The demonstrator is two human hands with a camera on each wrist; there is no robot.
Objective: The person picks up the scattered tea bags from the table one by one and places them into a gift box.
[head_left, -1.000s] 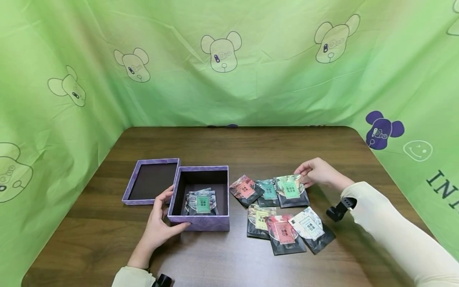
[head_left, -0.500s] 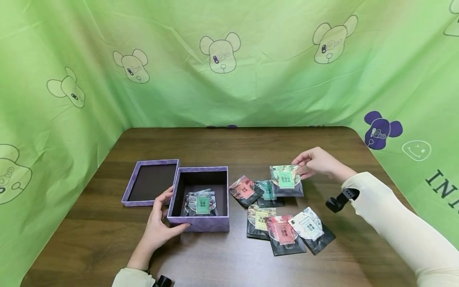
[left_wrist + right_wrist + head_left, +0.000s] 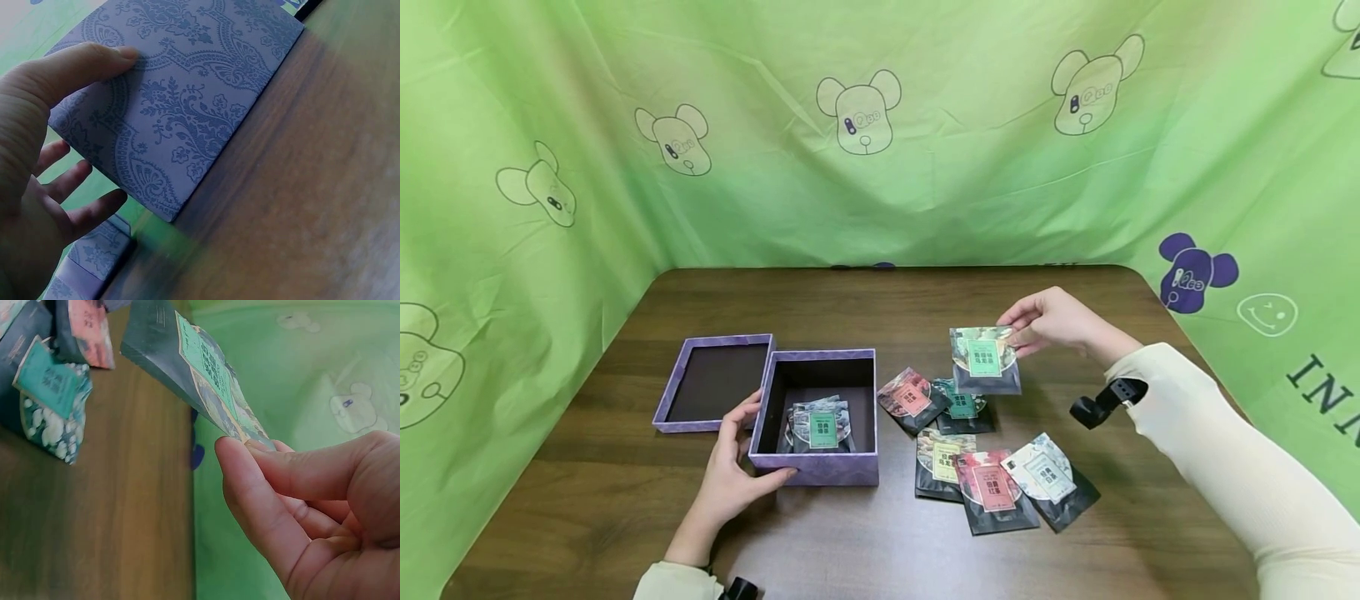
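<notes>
My right hand (image 3: 1045, 321) pinches the top corner of a dark sachet with a green label (image 3: 985, 360) and holds it in the air above the table; the same sachet (image 3: 206, 375) hangs from thumb and fingers in the right wrist view. My left hand (image 3: 741, 467) grips the near left corner of an open purple box (image 3: 817, 467), thumb on the front wall (image 3: 181, 106), fingers round the side. Inside the box lie sachets, a green-labelled one (image 3: 822, 427) on top.
The purple lid (image 3: 715, 382) lies upturned left of the box. Several more sachets (image 3: 981, 467) are scattered on the brown table (image 3: 880, 308) right of the box. Green printed cloth (image 3: 880, 125) walls the table on three sides.
My right hand has lifted the green-labelled sachet off the pile and carried it up and a little to the left. The left hand and the box have stayed put.
</notes>
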